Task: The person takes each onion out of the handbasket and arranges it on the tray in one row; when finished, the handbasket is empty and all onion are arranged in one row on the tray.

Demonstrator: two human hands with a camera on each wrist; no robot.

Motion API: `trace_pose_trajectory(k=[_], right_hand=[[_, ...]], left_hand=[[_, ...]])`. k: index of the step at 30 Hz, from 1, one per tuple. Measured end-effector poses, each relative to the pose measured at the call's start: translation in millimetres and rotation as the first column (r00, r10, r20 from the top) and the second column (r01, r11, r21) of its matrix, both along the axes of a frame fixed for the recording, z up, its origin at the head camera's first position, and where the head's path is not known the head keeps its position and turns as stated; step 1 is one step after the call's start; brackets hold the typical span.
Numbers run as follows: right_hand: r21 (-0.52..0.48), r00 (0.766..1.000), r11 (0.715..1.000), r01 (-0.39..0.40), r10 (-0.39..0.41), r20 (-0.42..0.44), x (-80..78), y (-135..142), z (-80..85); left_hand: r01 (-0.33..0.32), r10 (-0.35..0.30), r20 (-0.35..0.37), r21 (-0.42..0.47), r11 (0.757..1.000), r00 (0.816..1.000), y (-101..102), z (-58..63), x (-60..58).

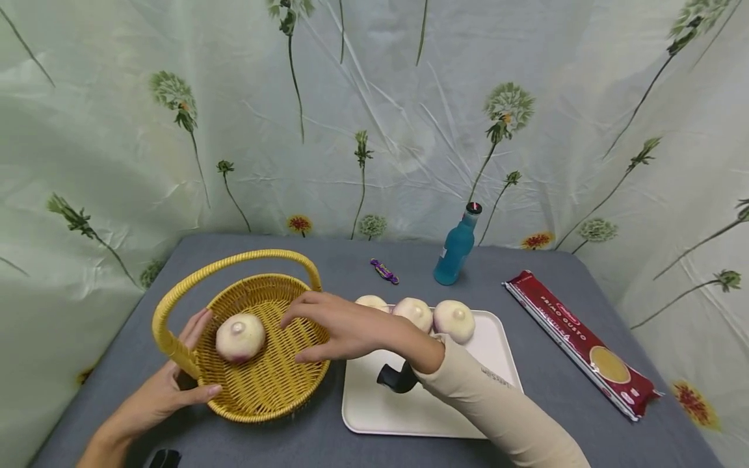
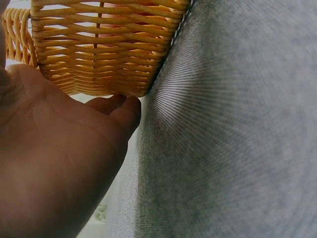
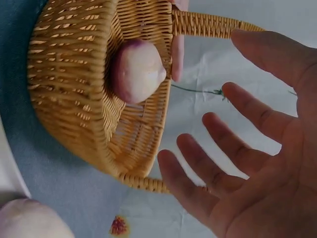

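A yellow wicker basket (image 1: 275, 383) with an arched handle stands at the left of the table. Inside it, toward the left wall, lies one white turnip (image 1: 240, 338) tinged purple underneath. My left hand (image 1: 166, 383) holds the basket's left side by the handle base, thumb at the front and fingers along the outer wall. Over the basket's right part hovers my right hand (image 1: 351, 325), fingers spread and nothing in them. In the right wrist view that palm (image 3: 267, 173) faces the basket, apart from the turnip.
Right of the basket lies a white tray (image 1: 374, 409) with three turnips (image 1: 454, 321) along its far side, one partly behind my right arm. Behind are a purple-wrapped candy (image 1: 384, 271) and a blue bottle (image 1: 458, 247). A red pasta packet (image 1: 576, 341) lies far right.
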State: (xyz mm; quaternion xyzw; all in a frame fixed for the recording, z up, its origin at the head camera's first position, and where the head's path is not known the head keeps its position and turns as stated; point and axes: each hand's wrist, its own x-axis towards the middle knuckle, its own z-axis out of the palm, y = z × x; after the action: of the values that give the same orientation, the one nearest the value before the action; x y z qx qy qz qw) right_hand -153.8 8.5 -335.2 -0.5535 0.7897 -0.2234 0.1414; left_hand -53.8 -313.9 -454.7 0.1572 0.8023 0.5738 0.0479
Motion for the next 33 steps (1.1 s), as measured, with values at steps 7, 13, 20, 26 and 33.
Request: trace_pose_trajectory(k=[7, 13, 20, 26, 33], right_hand=[[0.086, 1.000, 0.996, 0.006, -0.007, 0.013, -3.7, -24, 1.2], [0.147, 0.999, 0.989, -0.006, 0.000, 0.042, -14.6, -48, -2.6], [0.185, 0.995, 0.982, -0.023, 0.005, 0.096, -29.0, -72, -11.9], [0.193, 0.988, 0.979, -0.060, 0.031, 0.149, -34.2, -88, -18.5], [0.210, 0.935, 0.978, 0.000, -0.074, 0.346, -35.8, -100, -26.8]], left_hand=[[0.005, -0.008, 0.047, 0.066, 0.998, 0.999, -2, -0.5, -1.5], [0.006, -0.011, 0.058, 0.083, 0.997, 0.998, -2, 1.7, -3.1], [0.000, -0.005, 0.076, 0.066, 0.998, 0.997, -2, 3.2, -1.9], [-0.006, 0.002, 0.070, 0.056, 0.998, 0.998, -1, 4.8, -1.4], [-0.014, 0.008, 0.100, 0.059, 0.998, 0.995, -3, 2.9, -1.6]])
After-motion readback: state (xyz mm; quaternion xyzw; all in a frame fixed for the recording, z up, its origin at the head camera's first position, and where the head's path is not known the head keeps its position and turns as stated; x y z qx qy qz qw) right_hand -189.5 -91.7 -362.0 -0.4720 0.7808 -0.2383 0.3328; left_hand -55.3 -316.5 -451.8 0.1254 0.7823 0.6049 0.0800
